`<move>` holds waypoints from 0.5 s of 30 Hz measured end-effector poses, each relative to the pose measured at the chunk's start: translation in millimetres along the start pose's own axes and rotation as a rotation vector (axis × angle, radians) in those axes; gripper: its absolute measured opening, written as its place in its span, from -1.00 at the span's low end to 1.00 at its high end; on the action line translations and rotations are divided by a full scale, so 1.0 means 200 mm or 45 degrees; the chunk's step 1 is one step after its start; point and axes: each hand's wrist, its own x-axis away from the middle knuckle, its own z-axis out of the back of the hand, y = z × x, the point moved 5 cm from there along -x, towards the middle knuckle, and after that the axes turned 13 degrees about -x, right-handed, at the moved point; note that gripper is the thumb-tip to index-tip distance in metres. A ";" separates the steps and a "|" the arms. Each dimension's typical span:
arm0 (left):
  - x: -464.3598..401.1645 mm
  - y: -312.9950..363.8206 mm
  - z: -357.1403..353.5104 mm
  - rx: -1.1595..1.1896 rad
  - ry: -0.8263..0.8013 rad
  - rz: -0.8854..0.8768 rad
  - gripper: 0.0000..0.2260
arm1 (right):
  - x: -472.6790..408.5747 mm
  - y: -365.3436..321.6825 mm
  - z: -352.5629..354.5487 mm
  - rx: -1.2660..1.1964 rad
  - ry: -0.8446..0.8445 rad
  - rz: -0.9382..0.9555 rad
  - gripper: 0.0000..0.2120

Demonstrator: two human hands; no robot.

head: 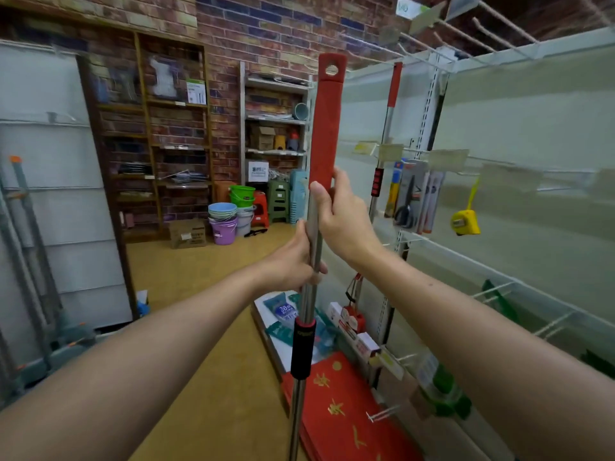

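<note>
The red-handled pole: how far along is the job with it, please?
Done: a second pole is already at the shelf. In hand: the left hand and right hand grip the pole upright, clear of the shelf. Left: probably to hang it by its holed top, which is on no hook yet.

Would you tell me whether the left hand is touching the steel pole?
Touching: the head view shows the left hand gripping the steel pole.

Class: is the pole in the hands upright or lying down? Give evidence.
Upright, leaning slightly. The pole runs from the picture's bottom edge up to its red grip; left hand grips it below right hand.
</note>
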 end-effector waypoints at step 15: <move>-0.93 -0.54 0.50 -0.019 -0.016 -0.188 -0.37 | -0.91 0.56 -0.46 0.082 0.222 0.057 -0.57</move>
